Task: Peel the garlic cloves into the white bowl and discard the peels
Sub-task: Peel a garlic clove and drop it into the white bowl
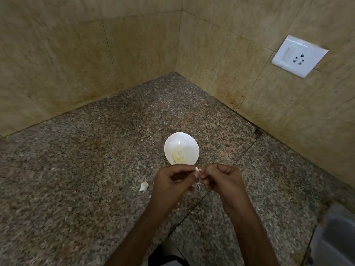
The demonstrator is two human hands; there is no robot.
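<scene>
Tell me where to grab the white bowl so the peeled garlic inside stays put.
Probably the far rim of the white bowl, pinched from above with the thumb inside the lip: it sits upright, the peeled garlic lies toward its near side, and the left hand and right hand crowd the near edge, pinching a clove.

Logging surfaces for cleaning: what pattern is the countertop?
Speckled grey-brown granite countertop, seen best in the head view.

Both hands' [173,179] [221,178] fingers curled, fingertips meeting.
</scene>
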